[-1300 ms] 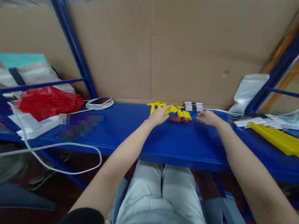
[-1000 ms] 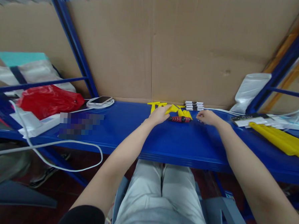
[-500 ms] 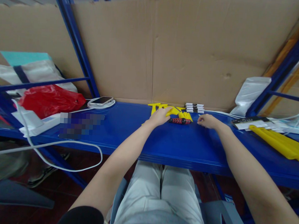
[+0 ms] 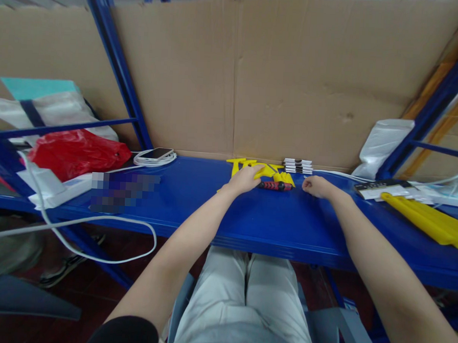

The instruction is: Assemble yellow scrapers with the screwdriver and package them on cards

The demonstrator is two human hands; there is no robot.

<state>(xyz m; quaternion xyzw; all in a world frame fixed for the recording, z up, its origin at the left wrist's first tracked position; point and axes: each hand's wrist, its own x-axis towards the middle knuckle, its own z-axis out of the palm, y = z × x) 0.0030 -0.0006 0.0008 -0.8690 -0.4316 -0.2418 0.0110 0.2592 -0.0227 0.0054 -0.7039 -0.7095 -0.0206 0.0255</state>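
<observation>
Near the back of the blue table (image 4: 197, 200), my left hand (image 4: 244, 179) has its fingers closed round a yellow plastic piece (image 4: 266, 171). More yellow parts (image 4: 236, 165) lie just behind that hand. A red and black tool handle (image 4: 276, 186) rests between my two hands. Behind its right end is another yellow piece (image 4: 286, 178). To the right, my right hand (image 4: 315, 187) is closed low over the table; whatever its curled fingers hold is too small to make out. White packets with black bands (image 4: 298, 166) are stacked against the cardboard.
A cardboard wall (image 4: 287, 82) stands behind the table. On the left are a phone (image 4: 158, 153) on a coiled white cable and a red plastic bag (image 4: 80, 152). Long yellow pieces (image 4: 426, 218) and a black and white package (image 4: 389, 190) lie at the right.
</observation>
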